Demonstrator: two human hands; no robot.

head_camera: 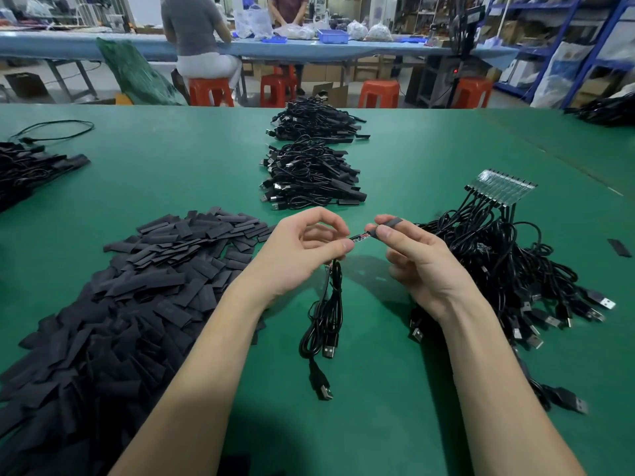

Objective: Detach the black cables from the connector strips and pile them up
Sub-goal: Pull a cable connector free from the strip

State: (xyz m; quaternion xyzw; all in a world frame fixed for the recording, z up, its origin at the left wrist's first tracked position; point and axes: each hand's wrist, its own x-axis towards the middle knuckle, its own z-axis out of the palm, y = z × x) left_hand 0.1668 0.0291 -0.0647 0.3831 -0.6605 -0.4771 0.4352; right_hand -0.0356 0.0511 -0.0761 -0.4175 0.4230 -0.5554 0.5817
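My left hand (305,249) pinches the small circuit-board end (359,238) of a black cable (326,317), with more cables hanging from the hand down to USB plugs on the green table (378,389). My right hand (419,259) pinches a short black sleeve (390,223) at the tip of that board. A connector strip (501,187) with several cables attached lies at the right, above a tangled cable bundle (508,269). Two piles of finished cables (309,176) sit at the centre back.
A large heap of flat black sleeves (137,290) covers the left of the table. More black parts (31,170) lie at the far left, another cable heap (608,109) at the far right. Two people work at a blue bench (103,42) behind orange stools.
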